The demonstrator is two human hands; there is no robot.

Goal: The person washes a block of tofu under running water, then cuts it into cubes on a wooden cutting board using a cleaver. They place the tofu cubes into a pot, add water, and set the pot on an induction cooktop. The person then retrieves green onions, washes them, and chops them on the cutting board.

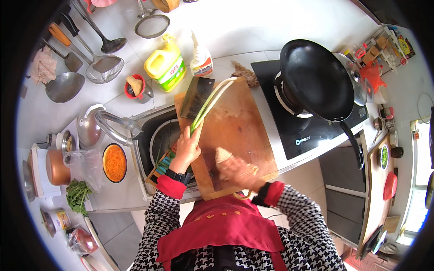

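My left hand (187, 149) grips several scallions (212, 103), their white ends pointing away over the far edge of the wooden cutting board (237, 128). Their green leaves hang down towards the sink, mostly hidden by the hand. A cleaver (196, 98) lies flat on the board's far left part, beside the scallions. My right hand (242, 174), blurred, is over the near part of the board with a crumpled beige cloth (223, 157) under its fingers. Small dark bits lie on the board near it.
The board overlaps the sink (144, 176), which holds a basin and a slicer (164, 164). A tap (115, 125) reaches over it. A bowl of shredded carrot (114, 162) stands left. At right a black wok (315, 78) sits on the cooktop (291, 135), its handle jutting towards me.
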